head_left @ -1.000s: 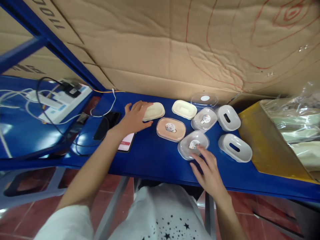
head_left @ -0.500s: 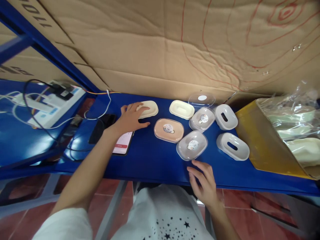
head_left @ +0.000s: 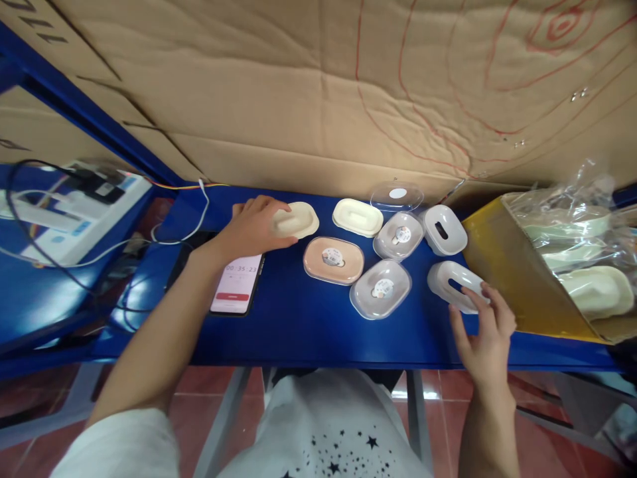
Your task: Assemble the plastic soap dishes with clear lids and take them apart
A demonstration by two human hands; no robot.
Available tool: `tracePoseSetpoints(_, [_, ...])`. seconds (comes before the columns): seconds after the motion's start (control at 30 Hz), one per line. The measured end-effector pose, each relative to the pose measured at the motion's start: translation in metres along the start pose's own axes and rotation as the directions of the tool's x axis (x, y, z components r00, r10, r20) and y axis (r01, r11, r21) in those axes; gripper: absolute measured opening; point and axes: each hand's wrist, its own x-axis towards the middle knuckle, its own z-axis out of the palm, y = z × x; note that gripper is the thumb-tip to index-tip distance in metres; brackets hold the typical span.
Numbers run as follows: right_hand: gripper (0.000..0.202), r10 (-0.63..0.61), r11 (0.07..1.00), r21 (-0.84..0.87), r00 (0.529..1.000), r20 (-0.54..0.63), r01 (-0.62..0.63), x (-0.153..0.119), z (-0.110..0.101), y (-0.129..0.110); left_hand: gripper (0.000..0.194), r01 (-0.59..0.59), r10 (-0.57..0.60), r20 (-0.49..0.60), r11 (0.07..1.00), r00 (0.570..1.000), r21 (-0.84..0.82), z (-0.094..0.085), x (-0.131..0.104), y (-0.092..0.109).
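My left hand [head_left: 256, 226] is at the back left of the blue table, its thumb and fingers closed around the left end of a cream oval tray [head_left: 301, 221]. Over the near edge of a grey-white oval container with a slot [head_left: 440, 282] is my right hand [head_left: 482, 332], its fingers apart; whether they touch it is hard to tell. A second slotted container [head_left: 450, 232] stands behind. Between the hands lie another cream tray [head_left: 357, 217], a peach box with a clear lid [head_left: 333, 260] and two lidded grey boxes [head_left: 381, 290], [head_left: 399, 236] bearing round stickers.
A clear lid [head_left: 397, 195] lies at the back by the cardboard wall [head_left: 279, 99]. On the right, an open carton [head_left: 490, 265] holds plastic-wrapped green and cream pieces. A phone showing a timer [head_left: 236, 285], cables and a power strip [head_left: 94, 209] are on the left.
My right hand has moved right, from beside the near grey box to the slotted container. My left hand has closed around the cream tray's left end. The view has shifted slightly.
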Motion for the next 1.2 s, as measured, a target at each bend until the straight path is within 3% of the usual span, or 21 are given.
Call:
tracePoseSetpoints(0.07, [0.041,-0.006,0.998,-0.059,1.000,-0.003,0.006,0.001,-0.004,0.010,0.060,-0.035,0.035,-0.026,0.999,0.999,-0.015,-0.004,-0.032,0.016])
tracePoseSetpoints(0.17, [0.024,-0.085,0.996,0.011,0.995,0.049,0.084,-0.007,-0.006,0.001,0.062,-0.233,0.223,-0.117,0.969,0.968,-0.081,-0.001,-0.094,0.046])
tracePoseSetpoints(0.3, [0.019,-0.280,0.927,0.326,0.918,0.281,0.183,-0.018,0.004,-0.045,0.061,-0.252,0.253,-0.026,0.938,0.967,-0.237,0.020,-0.162,0.085])
tracePoseSetpoints(0.4, [0.023,-0.359,0.885,0.421,0.870,0.338,0.201,-0.015,0.021,-0.081,0.062,-0.238,0.263,0.049,0.926,0.964,-0.292,0.041,-0.185,0.106])
tracePoseSetpoints(0.53, [0.029,-0.395,0.866,0.454,0.844,0.362,0.211,0.000,0.047,-0.109,0.063,-0.272,0.301,0.043,0.906,0.953,-0.324,0.065,-0.188,0.118])
tracePoseSetpoints(0.67, [0.040,-0.434,0.841,0.489,0.829,0.352,0.233,0.013,0.056,-0.110,0.061,-0.311,0.328,-0.001,0.896,0.945,-0.318,0.081,-0.182,0.122])
tracePoseSetpoints(0.73, [0.045,-0.399,0.850,0.483,0.857,0.328,0.211,0.017,0.050,-0.093,0.059,-0.322,0.338,-0.001,0.895,0.941,-0.310,0.086,-0.179,0.125])
tracePoseSetpoints(0.8, [0.047,-0.286,0.898,0.414,0.916,0.282,0.152,0.017,0.039,-0.063,0.060,-0.330,0.349,0.008,0.892,0.937,-0.310,0.091,-0.174,0.129])
tracePoseSetpoints(0.9, [0.050,-0.038,0.992,0.127,0.977,0.208,0.012,0.011,0.022,-0.007,0.065,-0.353,0.369,-0.013,0.879,0.930,-0.320,0.096,-0.163,0.135])
tracePoseSetpoints(0.97, [0.056,0.095,0.995,-0.047,0.965,0.244,-0.086,0.003,0.015,0.024,0.067,-0.370,0.377,-0.044,0.872,0.925,-0.321,0.097,-0.155,0.138])
tracePoseSetpoints(1.03, [0.067,0.164,0.984,-0.126,0.928,0.334,-0.128,-0.007,0.010,0.039,0.069,-0.378,0.381,-0.056,0.865,0.923,-0.330,0.095,-0.148,0.139])
tracePoseSetpoints(1.13, [0.064,0.126,0.991,-0.094,0.875,0.467,-0.093,-0.020,0.005,0.037,0.070,-0.365,0.377,-0.037,0.862,0.926,-0.353,0.090,-0.144,0.138])
tracePoseSetpoints(1.2, [0.057,0.086,0.996,-0.061,0.885,0.457,-0.065,-0.023,0.002,0.029,0.070,-0.355,0.372,-0.021,0.865,0.928,-0.355,0.088,-0.145,0.136])
